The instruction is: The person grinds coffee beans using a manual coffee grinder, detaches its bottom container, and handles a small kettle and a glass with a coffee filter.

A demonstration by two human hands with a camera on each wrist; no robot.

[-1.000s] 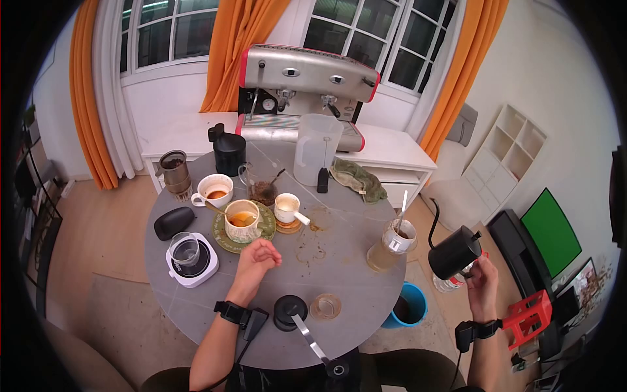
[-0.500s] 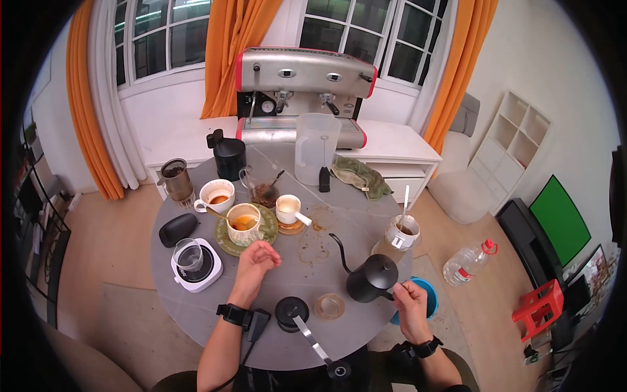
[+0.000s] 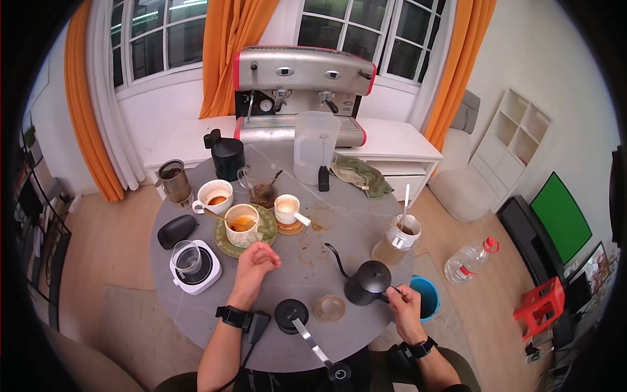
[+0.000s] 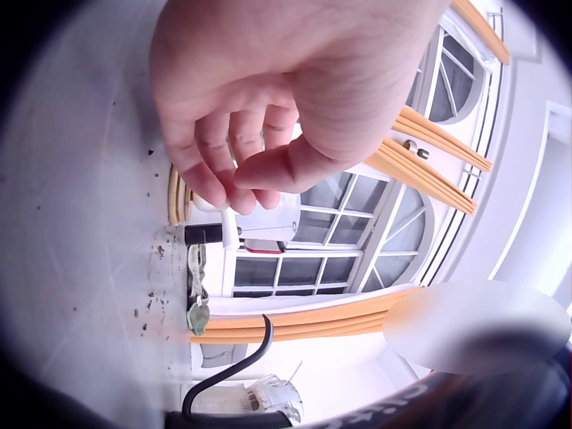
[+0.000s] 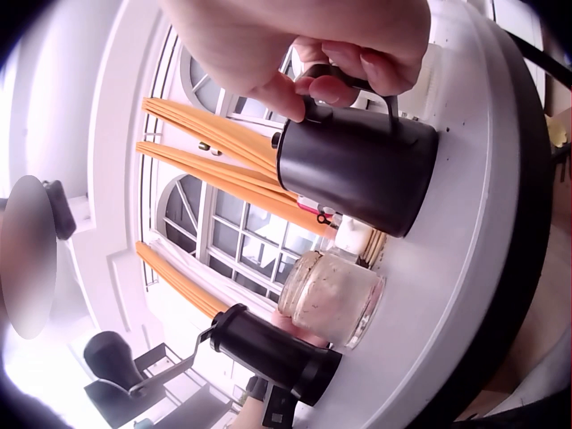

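Observation:
My right hand (image 3: 406, 312) grips the handle of a black gooseneck kettle (image 3: 368, 283), whose base is right at the tabletop near the right edge and whose spout points left. In the right wrist view, curled fingers (image 5: 332, 88) wrap the handle of the upright kettle (image 5: 353, 165). My left hand (image 3: 257, 266) holds nothing, its fingers loosely curled, just in front of the green plate (image 3: 230, 247) with a patterned cup (image 3: 251, 235). Between the hands stand a hand coffee grinder (image 3: 291, 316) with a long crank and a small glass jar (image 3: 330, 308).
Behind the kettle stands a glass jar (image 3: 390, 249) with a stirrer. A white scale (image 3: 208, 279) carries a glass cup at left. A white handled cup (image 3: 286, 208), a frosted pitcher (image 3: 307, 153) and a cloth (image 3: 366, 178) lie farther back. A blue bucket (image 3: 431, 297) is beside the table.
My right hand has brought the kettle from beyond the table's right edge, leftward and down to the tabletop, still gripping its handle. The left hand has barely moved.

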